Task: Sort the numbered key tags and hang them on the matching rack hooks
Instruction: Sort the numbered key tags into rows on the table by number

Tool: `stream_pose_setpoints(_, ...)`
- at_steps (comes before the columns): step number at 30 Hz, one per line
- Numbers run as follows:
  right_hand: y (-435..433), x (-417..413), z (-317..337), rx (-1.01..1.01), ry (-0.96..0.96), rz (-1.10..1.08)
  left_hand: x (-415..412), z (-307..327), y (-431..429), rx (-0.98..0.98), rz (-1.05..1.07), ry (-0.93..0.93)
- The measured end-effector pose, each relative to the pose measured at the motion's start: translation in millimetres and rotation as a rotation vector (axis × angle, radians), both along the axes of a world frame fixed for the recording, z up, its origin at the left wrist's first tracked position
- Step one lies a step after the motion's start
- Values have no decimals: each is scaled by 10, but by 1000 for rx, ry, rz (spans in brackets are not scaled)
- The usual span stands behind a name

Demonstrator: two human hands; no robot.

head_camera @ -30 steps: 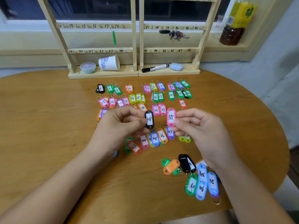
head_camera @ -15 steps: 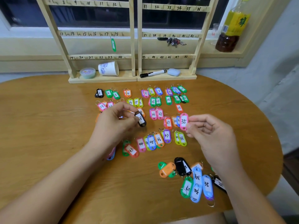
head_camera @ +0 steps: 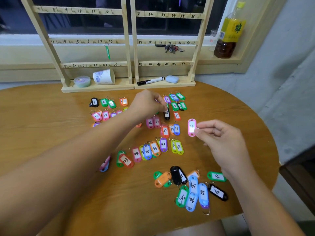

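Observation:
Several coloured numbered key tags lie in rows on the round wooden table (head_camera: 51, 130). My left hand (head_camera: 148, 103) reaches across the rows and pinches the black tag marked 28 (head_camera: 166, 114), which hangs beside the red 29 tag (head_camera: 177, 115). My right hand (head_camera: 219, 138) pinches a pink tag (head_camera: 192, 127) upright above the table, right of the 38 tag. A loose pile of tags (head_camera: 192, 186) lies near the front edge. The wooden rack (head_camera: 131, 41) with numbered hooks stands at the back; a green tag (head_camera: 107, 51) hangs near hook 18.
On the rack's base sit a small lidded tub (head_camera: 82, 81), a tipped paper cup (head_camera: 104, 76), a black marker (head_camera: 150, 80) and a pale blue case (head_camera: 172, 79). A bunch of keys (head_camera: 173, 48) lies on the sill behind. A bottle (head_camera: 229, 34) stands at the right.
My left hand has carried the black 28 tag away from me and to the right, over the upper rows. My right hand moved right with the pink tag. The view tilted up.

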State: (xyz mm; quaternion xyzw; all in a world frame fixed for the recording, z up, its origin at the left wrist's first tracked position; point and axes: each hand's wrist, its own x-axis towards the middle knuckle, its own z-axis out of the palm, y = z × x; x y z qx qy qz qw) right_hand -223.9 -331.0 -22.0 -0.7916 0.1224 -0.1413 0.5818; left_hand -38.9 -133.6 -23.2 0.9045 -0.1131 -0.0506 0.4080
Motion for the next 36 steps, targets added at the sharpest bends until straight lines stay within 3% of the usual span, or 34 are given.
stream_pose_setpoints(10, 16, 64, -6, -19, 39, 35, 56, -84, -77, 233, -90, -64)
stream_pose_setpoints(21, 546, 635, -67, -250, 199, 267, -485, 75, 701, 55, 41, -237)
stream_pose_setpoints(36, 1095, 858, -223, -574, 238, 300, -1205, -136, 1384, 22, 96, -221)
